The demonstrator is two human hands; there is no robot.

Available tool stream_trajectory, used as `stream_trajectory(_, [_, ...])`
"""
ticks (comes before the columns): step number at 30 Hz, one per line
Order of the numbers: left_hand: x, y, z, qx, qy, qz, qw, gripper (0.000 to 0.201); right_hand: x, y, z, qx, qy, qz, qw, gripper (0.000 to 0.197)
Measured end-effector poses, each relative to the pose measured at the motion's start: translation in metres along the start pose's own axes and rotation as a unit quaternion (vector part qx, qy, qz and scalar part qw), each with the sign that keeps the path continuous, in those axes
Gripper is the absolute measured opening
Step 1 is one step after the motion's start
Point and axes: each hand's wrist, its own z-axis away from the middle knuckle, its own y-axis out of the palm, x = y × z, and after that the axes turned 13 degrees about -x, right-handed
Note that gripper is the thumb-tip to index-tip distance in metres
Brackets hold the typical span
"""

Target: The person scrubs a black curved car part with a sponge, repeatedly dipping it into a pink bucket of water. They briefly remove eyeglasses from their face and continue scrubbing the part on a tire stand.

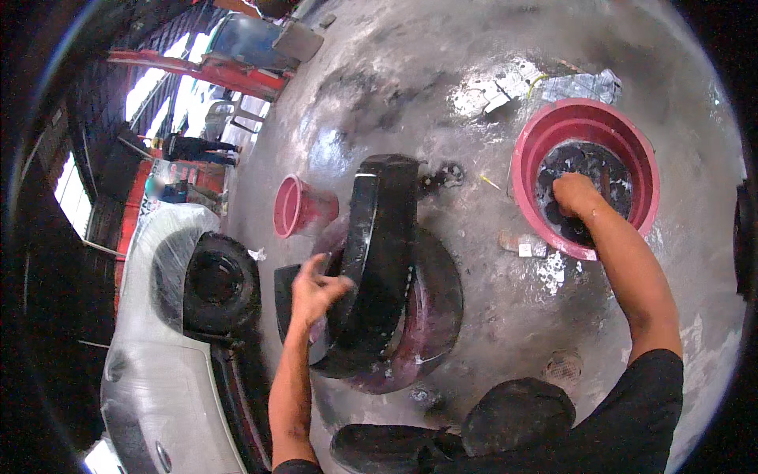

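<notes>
My right hand [575, 194] reaches into a red plastic tub [586, 113] of dark, sudsy water [580, 158]. Its fingers are curled into a fist, and whatever they may hold is hidden. To the left, a glossy black curved panel [379, 245], like a vehicle trim piece, stands tilted across a tyre [442, 296] lying on the floor. Close to that panel's left edge, my left hand [317, 294] has its thumb and fingers apart, with nothing seen between them. I cannot tell whether it touches the panel.
A small pink bucket [290, 207] lies tipped just beyond the panel. At left stands a silver vehicle [162, 387] under clear plastic film, its wheel [217, 280] exposed. Wet concrete floor [474, 158] surrounds the tub. People [193, 148] are in the far left background.
</notes>
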Motion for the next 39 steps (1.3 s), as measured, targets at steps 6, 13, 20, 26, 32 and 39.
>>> stream_trajectory(6, [0.011, 0.009, 0.022, 0.037, 0.096, 0.004, 0.995, 0.089, -0.002, 0.017, -0.004, 0.083, 0.005, 0.0, 0.997, 0.03])
stream_trajectory(13, [0.017, 0.052, 0.023, -0.025, 0.139, -0.03, 0.99, 0.092, -0.045, 0.026, -0.014, -0.097, 0.222, -0.118, 0.963, 0.029])
stream_trajectory(20, [0.016, 0.074, 0.037, -0.176, 0.143, -0.06, 0.972, 0.05, -0.02, 0.015, -0.006, -0.125, 0.118, -0.083, 0.982, 0.029])
stream_trajectory(26, [0.036, 0.073, 0.027, -0.151, 0.128, -0.056, 0.979, 0.045, 0.052, -0.071, 0.018, -0.295, 0.207, -0.625, 0.693, 0.038])
stream_trajectory(32, [0.035, 0.067, -0.007, -0.069, 0.062, -0.037, 0.995, 0.066, 0.25, -0.097, -0.012, -0.388, 0.073, -0.524, 0.754, 0.05])
stream_trajectory(39, [0.031, 0.07, -0.007, -0.045, 0.058, -0.025, 0.997, 0.066, 0.375, -0.001, 0.014, -0.422, -0.043, -0.483, 0.766, 0.056])
